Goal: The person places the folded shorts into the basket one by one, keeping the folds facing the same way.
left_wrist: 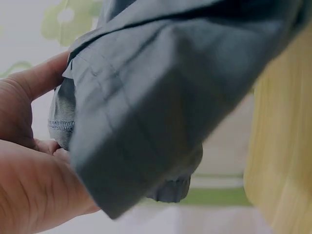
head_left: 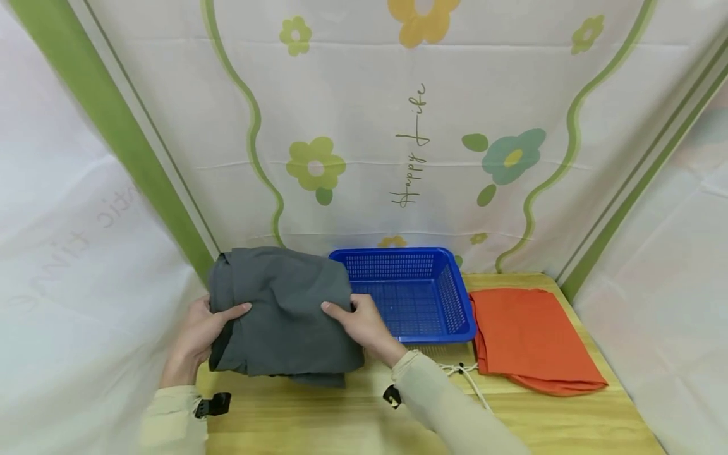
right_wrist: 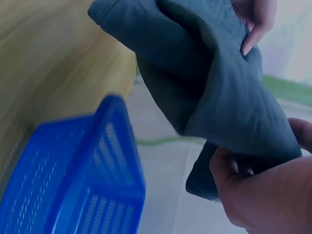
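A folded dark grey garment [head_left: 284, 328] is held up above the left part of the table by both hands. My left hand [head_left: 200, 328] grips its left edge, thumb on the near face and the other fingers behind. The right hand [head_left: 366, 322] pinches the opposite edge in the same way. In the left wrist view, a stitched hem shows on the garment [left_wrist: 131, 112] beside the thumb. Loose folds of the garment [right_wrist: 234, 102] hang between both hands in the right wrist view. Which kind of garment it is cannot be made out.
Behind the right hand stands a blue plastic basket [head_left: 406, 303] with perforated walls. A folded orange cloth [head_left: 534, 341] lies on the wooden table [head_left: 296, 423] to its right. A white drawstring [head_left: 474, 382] with a black toggle lies near the basket. Printed curtains [head_left: 364, 114] enclose the table.
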### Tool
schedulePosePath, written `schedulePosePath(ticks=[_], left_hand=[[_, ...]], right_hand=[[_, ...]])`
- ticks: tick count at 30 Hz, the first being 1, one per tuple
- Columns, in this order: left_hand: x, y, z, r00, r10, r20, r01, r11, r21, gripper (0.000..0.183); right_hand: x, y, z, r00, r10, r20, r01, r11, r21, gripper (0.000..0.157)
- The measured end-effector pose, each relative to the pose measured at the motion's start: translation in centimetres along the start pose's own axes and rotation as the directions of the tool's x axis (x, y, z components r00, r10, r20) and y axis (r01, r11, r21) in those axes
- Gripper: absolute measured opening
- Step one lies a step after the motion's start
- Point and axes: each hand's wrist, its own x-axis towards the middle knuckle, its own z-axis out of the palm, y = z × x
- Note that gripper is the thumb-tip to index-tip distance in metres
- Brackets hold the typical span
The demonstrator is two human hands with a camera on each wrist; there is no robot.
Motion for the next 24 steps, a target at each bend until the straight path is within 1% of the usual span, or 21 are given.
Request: schedulePosePath(ticks=[4, 6, 10, 12, 16, 21, 24], left_hand=[[0.8, 1.0, 1.9, 0.998, 0.054, 0.017, -0.054, 0.998, -0.022, 0.080], [1.3, 1.3, 2.9, 0.996, 0.086, 0.025, -0.085, 0.996, -0.034, 0.076], [2.3, 2.0, 4.9, 0.991, 0.124, 0.055, -0.121, 0.991, -0.055, 0.070], [2.8, 2.3, 5.9, 0.988, 0.133, 0.080, -0.127, 0.989, -0.071, 0.071], [4.0, 3.0, 8.0, 0.980, 0.154, 0.129, -0.139, 0.983, -0.116, 0.068], [5.6, 3.6, 10.8, 0.969, 0.170, 0.180, -0.137, 0.973, -0.183, 0.060], [6.4, 4.0, 12.6, 0.968, 0.164, 0.189, -0.125, 0.971, -0.203, 0.056]], right_hand=[[0.2, 0.2, -2.8, 0.999, 0.017, -0.043, -0.018, 1.000, -0.016, 0.035], [0.2, 0.6, -4.3, 0.998, 0.018, -0.057, -0.019, 1.000, -0.021, 0.035], [0.0, 1.4, -7.3, 0.995, 0.018, -0.102, -0.022, 0.999, -0.042, 0.036], [0.0, 1.6, -8.7, 0.991, 0.018, -0.133, -0.028, 0.997, -0.069, 0.036], [-0.1, 1.9, -11.5, 0.984, -0.005, -0.180, -0.021, 0.989, -0.145, 0.036], [0.2, 2.4, -14.9, 0.978, -0.040, -0.205, -0.011, 0.971, -0.240, 0.041], [0.6, 2.8, -16.7, 0.975, -0.051, -0.216, -0.008, 0.965, -0.262, 0.044]])
